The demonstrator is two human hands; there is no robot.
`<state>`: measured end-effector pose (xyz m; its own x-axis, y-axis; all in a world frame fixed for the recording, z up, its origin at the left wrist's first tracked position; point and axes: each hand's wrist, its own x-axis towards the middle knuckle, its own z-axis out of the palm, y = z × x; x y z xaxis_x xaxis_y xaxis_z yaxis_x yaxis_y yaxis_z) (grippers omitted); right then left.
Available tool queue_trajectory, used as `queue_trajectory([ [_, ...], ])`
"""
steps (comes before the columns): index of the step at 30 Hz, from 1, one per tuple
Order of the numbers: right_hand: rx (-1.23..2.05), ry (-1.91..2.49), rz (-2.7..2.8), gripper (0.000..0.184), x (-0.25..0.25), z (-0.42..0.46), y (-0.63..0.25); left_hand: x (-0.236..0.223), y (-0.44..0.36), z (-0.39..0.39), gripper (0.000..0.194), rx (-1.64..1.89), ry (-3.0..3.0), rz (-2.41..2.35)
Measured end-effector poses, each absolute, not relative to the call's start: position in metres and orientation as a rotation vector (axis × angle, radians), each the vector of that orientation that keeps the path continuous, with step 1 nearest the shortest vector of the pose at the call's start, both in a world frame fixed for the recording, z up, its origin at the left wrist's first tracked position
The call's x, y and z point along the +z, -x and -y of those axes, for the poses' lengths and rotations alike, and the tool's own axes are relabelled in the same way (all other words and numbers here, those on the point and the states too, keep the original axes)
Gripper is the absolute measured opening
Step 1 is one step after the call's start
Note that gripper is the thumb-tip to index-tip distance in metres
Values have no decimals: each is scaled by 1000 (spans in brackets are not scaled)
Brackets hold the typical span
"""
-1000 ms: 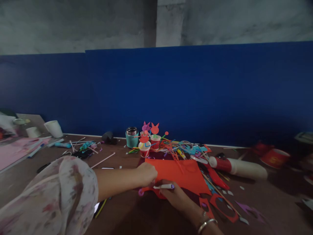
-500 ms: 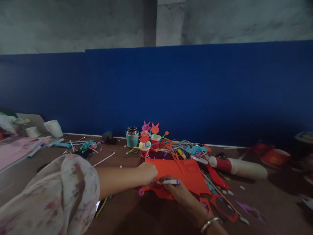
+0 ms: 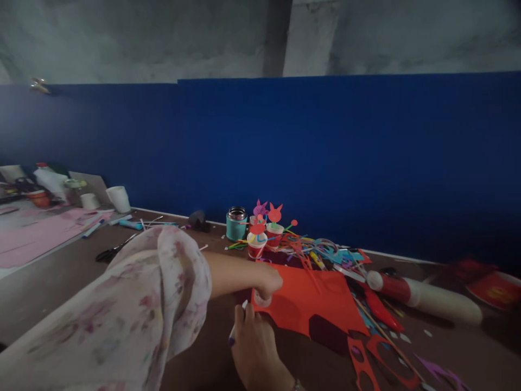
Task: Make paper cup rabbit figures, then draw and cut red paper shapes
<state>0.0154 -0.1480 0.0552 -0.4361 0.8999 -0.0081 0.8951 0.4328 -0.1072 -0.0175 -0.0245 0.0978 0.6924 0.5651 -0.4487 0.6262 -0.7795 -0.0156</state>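
Observation:
My left hand (image 3: pixel 270 281) is closed with its fingers pointing down. It presses a small round, pale ring-like object (image 3: pixel 263 300) onto the left edge of the red paper sheet (image 3: pixel 313 301); its exact kind is unclear. Just in front, my right hand (image 3: pixel 254 339) grips a white marker (image 3: pixel 233 332) with a purple end. The marker's pale upper end (image 3: pixel 245 304) shows above the fingers, left of the paper. Behind the sheet stand red-and-white paper cups (image 3: pixel 257 248) with paper animal heads.
A teal jar (image 3: pixel 236 225) stands behind the left forearm. Paper strips (image 3: pixel 321 247) and a red-and-white tube (image 3: pixel 427 298) lie right of the cups. Red paper cut-outs (image 3: pixel 393 361) lie near the right front. Black scissors (image 3: pixel 109 254) and pink sheets (image 3: pixel 44 233) are at left.
The view has swung left. My right hand has moved left and nearer, off the red paper, and the marker now points upward. The round object beneath my left hand has become visible.

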Motion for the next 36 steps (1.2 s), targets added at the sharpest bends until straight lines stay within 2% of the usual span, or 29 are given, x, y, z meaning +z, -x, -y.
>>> queue_trajectory([
  [3,147,1739,2550,39,53,139,-1,103,11,25,22,-901,-2720,-995],
  [6,111,1777,2438,37,49,131,8,110,6,29,9,-941,-2746,-981],
  [15,-21,1806,2312,33,40,117,17,121,7,33,17,-972,-2761,-907],
  [28,-88,1876,2275,31,41,115,17,119,8,31,8,-915,-2778,-927],
  [36,-109,1836,2281,27,38,120,13,116,9,31,22,-944,-2771,-948],
])
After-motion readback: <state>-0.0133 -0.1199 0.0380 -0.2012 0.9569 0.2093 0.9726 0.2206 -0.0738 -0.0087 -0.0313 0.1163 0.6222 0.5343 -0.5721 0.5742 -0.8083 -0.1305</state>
